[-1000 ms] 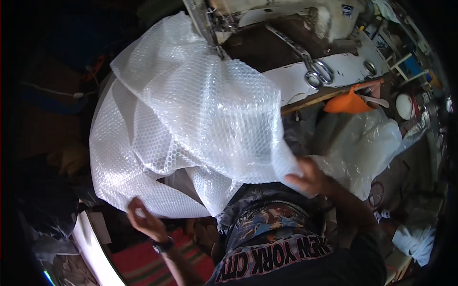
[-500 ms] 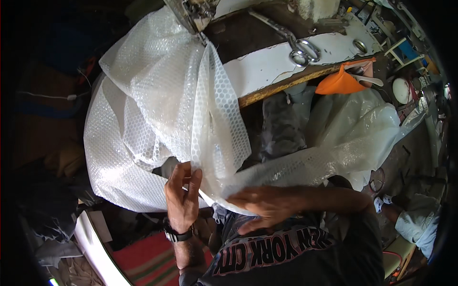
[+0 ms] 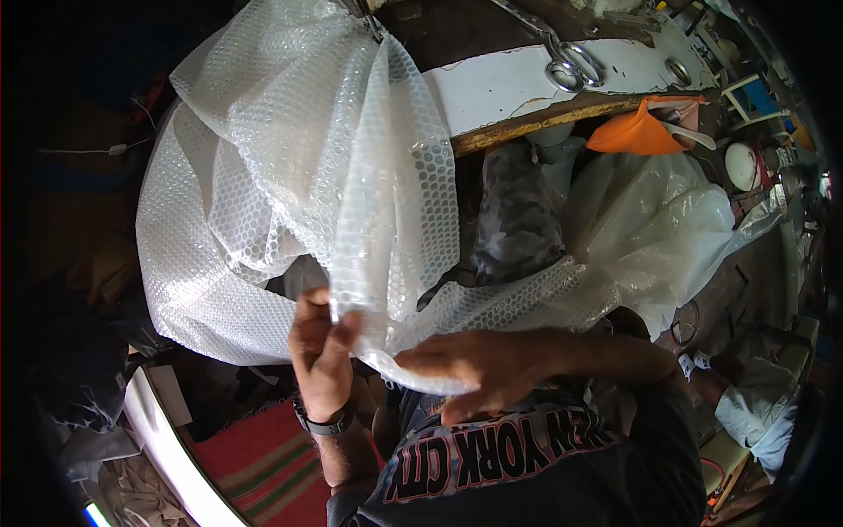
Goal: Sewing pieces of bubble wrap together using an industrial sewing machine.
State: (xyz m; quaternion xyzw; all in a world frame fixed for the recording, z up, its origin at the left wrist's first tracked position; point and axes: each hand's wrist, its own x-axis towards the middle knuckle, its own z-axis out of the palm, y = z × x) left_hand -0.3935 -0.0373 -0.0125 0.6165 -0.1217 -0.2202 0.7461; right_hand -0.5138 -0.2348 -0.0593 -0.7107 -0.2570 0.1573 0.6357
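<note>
A large sheet of clear bubble wrap [image 3: 290, 140] hangs in folds from beneath a metal part [image 3: 367, 12] at the top edge, spreading down towards me. Its near edge is folded into a narrow strip. My left hand [image 3: 323, 356], with a dark watch on the wrist, pinches that folded edge between thumb and fingers. To its right, my right hand [image 3: 479, 364] lies along the strip. Its fingers are stretched out leftward over the wrap and its thumb stands apart on the near side, the edge running between them.
On the worktop [image 3: 479, 88] lie large metal scissors [image 3: 566, 66] and a metal ring [image 3: 677, 72]. An orange pouch [image 3: 625, 132] hangs by its front edge. More plastic sheeting [image 3: 654, 206] spreads right. Red striped cloth [image 3: 255, 470] lies lower left. Another person's leg [image 3: 746, 413] shows at right.
The whole view has shifted, so the worktop and scissors sit higher and farther right. Both hands stay at the wrap's folded edge, my left hand slightly farther from my right.
</note>
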